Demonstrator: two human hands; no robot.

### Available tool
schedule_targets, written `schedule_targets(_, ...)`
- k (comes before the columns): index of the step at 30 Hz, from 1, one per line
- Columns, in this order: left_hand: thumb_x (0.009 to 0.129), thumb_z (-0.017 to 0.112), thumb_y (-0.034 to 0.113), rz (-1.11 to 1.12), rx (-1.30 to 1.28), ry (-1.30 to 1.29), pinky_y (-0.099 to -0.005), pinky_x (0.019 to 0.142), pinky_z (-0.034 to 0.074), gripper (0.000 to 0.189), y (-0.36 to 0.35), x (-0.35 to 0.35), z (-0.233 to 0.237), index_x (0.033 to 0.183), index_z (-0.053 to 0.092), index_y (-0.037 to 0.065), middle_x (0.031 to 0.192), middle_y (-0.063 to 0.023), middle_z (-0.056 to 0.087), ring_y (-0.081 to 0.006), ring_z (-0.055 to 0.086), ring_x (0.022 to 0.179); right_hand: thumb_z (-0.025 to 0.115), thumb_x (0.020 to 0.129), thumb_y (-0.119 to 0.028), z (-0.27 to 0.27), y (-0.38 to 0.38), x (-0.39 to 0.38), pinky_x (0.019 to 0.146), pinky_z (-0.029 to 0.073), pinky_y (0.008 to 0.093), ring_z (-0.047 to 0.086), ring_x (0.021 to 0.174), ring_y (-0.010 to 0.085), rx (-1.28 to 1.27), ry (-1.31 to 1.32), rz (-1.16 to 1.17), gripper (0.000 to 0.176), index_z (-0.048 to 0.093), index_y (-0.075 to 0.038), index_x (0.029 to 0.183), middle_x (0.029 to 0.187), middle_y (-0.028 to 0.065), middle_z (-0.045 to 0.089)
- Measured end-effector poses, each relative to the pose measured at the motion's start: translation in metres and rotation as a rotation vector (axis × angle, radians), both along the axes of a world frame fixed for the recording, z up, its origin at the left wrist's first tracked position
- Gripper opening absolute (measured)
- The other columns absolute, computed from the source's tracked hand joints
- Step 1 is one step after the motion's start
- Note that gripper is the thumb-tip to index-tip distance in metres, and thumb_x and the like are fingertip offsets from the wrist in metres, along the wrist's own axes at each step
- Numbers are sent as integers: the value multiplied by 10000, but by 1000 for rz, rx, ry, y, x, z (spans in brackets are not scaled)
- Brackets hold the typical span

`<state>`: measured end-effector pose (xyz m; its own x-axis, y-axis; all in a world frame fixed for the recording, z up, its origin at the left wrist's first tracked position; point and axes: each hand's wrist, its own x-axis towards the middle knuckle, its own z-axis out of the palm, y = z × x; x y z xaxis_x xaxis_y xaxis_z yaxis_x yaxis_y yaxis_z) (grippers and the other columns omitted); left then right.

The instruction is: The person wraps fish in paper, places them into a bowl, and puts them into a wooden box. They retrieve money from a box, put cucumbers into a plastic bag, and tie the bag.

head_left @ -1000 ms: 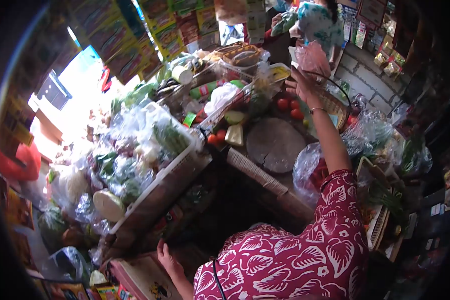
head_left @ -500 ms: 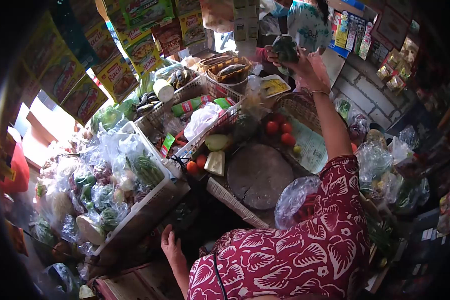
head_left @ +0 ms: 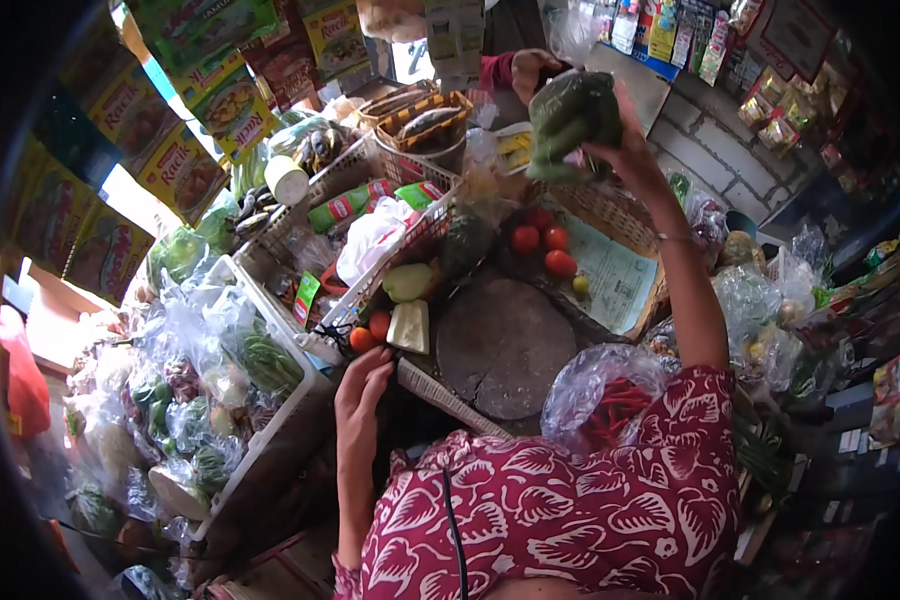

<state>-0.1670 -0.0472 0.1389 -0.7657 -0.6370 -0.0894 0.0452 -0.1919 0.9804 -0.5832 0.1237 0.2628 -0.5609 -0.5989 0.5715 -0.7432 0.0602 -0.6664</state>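
Raised at the upper middle, my right hand [head_left: 625, 155] is closed on a plastic bag of green vegetables [head_left: 573, 122]. The exact kind of vegetable is blurred by the plastic. Another person's hand [head_left: 537, 70], in a dark red sleeve, is just behind the bag. Lower down, my left hand [head_left: 363, 388] is empty, its fingers loosely stretched out. Its fingertips come close to a cut pale vegetable [head_left: 408, 328] and two tomatoes [head_left: 368, 332]. Between my arms lies a round dark chopping board [head_left: 507, 348].
A plastic bag of red chillies [head_left: 615, 408] sits against my front. More tomatoes [head_left: 558, 262] lie beside a wicker basket [head_left: 625, 225]. At left stands a white crate [head_left: 275, 425] of bagged vegetables. Seasoning packets [head_left: 225, 105] hang overhead. A fish basket [head_left: 430, 122] is at the back.
My right hand has brought the bag of green vegetables nearer, away from the other person's hand. My left hand has moved up and forward toward the tomatoes. The view has shifted slightly.
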Motion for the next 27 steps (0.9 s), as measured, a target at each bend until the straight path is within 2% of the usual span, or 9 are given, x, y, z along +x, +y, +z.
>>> schedule_targets(6, 844, 621, 242, -439, -215, 164, -390, 1040, 265, 666, 0, -92, 29, 1385, 276, 65, 1389, -108, 338, -249, 285, 1319, 688, 706, -36, -61, 29, 116, 916, 397, 293, 523, 1019, 146, 204, -532, 354, 598, 442, -12, 1251, 1098, 63, 573)
schedule_targets(9, 797, 682, 248, -535, -207, 169, -320, 1020, 303, 750, 12, -124, 26, 1382, 266, 32, 1330, -128, 426, -230, 382, 1243, 676, 719, -26, -95, 28, 158, 922, 405, 299, 518, 1044, 148, 393, -466, 509, 607, 433, -30, 1274, 1148, 81, 560)
schedule_targets(10, 895, 535, 319, -524, -380, 273, -337, 1052, 253, 570, 14, -137, 15, 1349, 347, 31, 1362, -135, 397, -236, 358, 1264, 676, 719, -26, -109, 29, 166, 922, 405, 299, 518, 1044, 148, 392, -499, 508, 607, 433, -30, 1274, 1148, 81, 560)
schedule_targets(12, 966, 290, 409, -650, -166, 289, -343, 1080, 185, 525, 13, -135, -2, 1310, 421, 36, 1421, -135, 315, -238, 286, 1313, 668, 733, -37, -134, 32, 180, 908, 413, 295, 535, 1026, 158, 414, -484, 487, 610, 420, -45, 1290, 1148, 91, 562)
schedule_targets(13, 966, 290, 409, -659, -158, 277, -343, 1080, 185, 525, 14, -133, -7, 1310, 421, 36, 1421, -135, 315, -238, 286, 1313, 664, 750, -56, -141, 31, 193, 837, 441, 277, 567, 938, 145, 220, -612, 316, 464, 526, -47, 1193, 1040, 77, 602)
schedule_targets(16, 965, 182, 460, -566, 99, 317, -349, 1089, 173, 594, 24, -120, -15, 1350, 359, 42, 1481, -104, 173, -241, 174, 1358, 660, 763, -66, -119, 27, 215, 725, 463, 261, 582, 809, 111, 78, -446, -113, 267, 629, -44, 1026, 897, 43, 622)
schedule_targets(18, 969, 185, 447, -460, 83, 310, -361, 1094, 161, 572, 35, -118, -5, 1346, 370, 59, 1501, -70, 88, -234, 124, 1369, 661, 765, -75, -101, 9, 238, 642, 463, 258, 586, 711, 117, 3, -450, -96, 128, 663, -27, 883, 810, 37, 619)
schedule_targets(23, 963, 123, 460, -252, -279, 284, -397, 1098, 103, 565, 55, -115, -3, 1326, 431, 155, 1486, -158, 115, -295, 82, 1376, 630, 763, -66, -96, -10, 248, 606, 454, 307, 602, 687, 243, 25, -227, -20, 113, 627, 2, 853, 794, 124, 608)
schedule_targets(27, 948, 131, 481, -63, -612, 279, -471, 1090, 55, 600, 54, -127, -27, 1326, 425, 119, 1481, -172, 115, -390, 84, 1353, 593, 791, -102, -80, -12, 239, 605, 438, 388, 577, 692, 330, 220, -152, -4, 109, 576, -2, 830, 747, 154, 569)
